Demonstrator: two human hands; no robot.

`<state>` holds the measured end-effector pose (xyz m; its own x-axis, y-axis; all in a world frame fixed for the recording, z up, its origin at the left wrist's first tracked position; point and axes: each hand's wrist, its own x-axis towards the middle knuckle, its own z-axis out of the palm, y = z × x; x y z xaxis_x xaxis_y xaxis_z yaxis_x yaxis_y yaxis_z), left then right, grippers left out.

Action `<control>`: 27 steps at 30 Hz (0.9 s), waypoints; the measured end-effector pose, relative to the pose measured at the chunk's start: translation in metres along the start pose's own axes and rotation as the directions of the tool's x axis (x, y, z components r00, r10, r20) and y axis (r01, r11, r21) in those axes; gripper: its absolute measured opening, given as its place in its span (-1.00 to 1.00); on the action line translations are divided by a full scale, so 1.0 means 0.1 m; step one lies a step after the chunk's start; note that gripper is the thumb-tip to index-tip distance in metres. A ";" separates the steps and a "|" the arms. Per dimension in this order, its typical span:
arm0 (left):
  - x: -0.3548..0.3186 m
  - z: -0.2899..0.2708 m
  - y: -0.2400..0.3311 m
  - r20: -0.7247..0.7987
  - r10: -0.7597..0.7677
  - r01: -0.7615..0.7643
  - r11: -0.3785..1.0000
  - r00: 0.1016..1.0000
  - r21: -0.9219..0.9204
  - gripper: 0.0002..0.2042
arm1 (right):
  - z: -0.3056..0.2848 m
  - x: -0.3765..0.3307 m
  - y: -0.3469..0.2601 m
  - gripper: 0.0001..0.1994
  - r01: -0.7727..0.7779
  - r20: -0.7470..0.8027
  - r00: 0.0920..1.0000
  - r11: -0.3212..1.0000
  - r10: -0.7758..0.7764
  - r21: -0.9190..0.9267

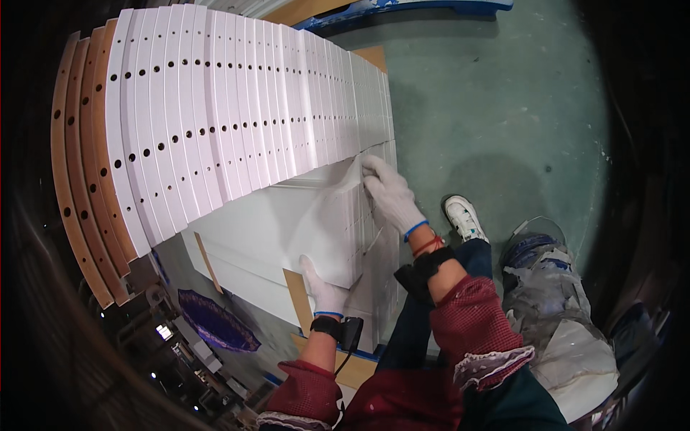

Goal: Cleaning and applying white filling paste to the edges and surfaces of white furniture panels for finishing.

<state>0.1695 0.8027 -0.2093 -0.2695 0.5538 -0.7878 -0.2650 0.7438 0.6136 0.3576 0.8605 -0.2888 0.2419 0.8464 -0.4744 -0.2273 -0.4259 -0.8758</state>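
Observation:
Both my hands wear white knit gloves. My right hand (pixel 389 192) pinches the upper corner of a thin translucent sheet (pixel 332 215) that lies over the side of a stack of white panels (pixel 248 230). My left hand (pixel 323 287) presses flat on the lower part of the same sheet, against the stack's side. Above the sheet, many white boards with rows of drilled holes (pixel 215 115) stand on edge side by side on top of the stack.
Several brown boards with holes (pixel 79 179) stand at the far left of the row. A green concrete floor (pixel 503 108) lies to the right, with a blue pallet (pixel 431 7) at the top. My white shoe (pixel 463 217) is on the floor. A bag wrapped in plastic (pixel 560 309) sits at lower right.

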 end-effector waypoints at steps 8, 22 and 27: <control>0.02 -0.04 0.05 -0.005 -0.022 0.022 1.000 1.000 0.013 -0.18 | 0.20 -0.26 0.27 -0.58 -0.001 0.017 1.000 0.992 -0.001 0.125; 0.09 -0.23 0.14 -0.164 -0.028 0.018 0.998 0.986 -0.060 -0.36 | -0.09 -0.04 -0.10 -0.70 0.120 0.329 0.944 0.960 -0.031 -0.253; 0.15 -0.11 0.13 0.020 0.038 -0.037 0.998 0.999 -0.045 -0.40 | -0.06 0.13 -0.11 -0.75 0.277 0.141 0.959 0.924 -0.247 -0.264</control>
<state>0.1515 0.8171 -0.2127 -0.2606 0.5890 -0.7649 -0.2960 0.7054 0.6441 0.3690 0.8746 -0.2859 0.1548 0.9619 -0.2256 0.1065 -0.2433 -0.9641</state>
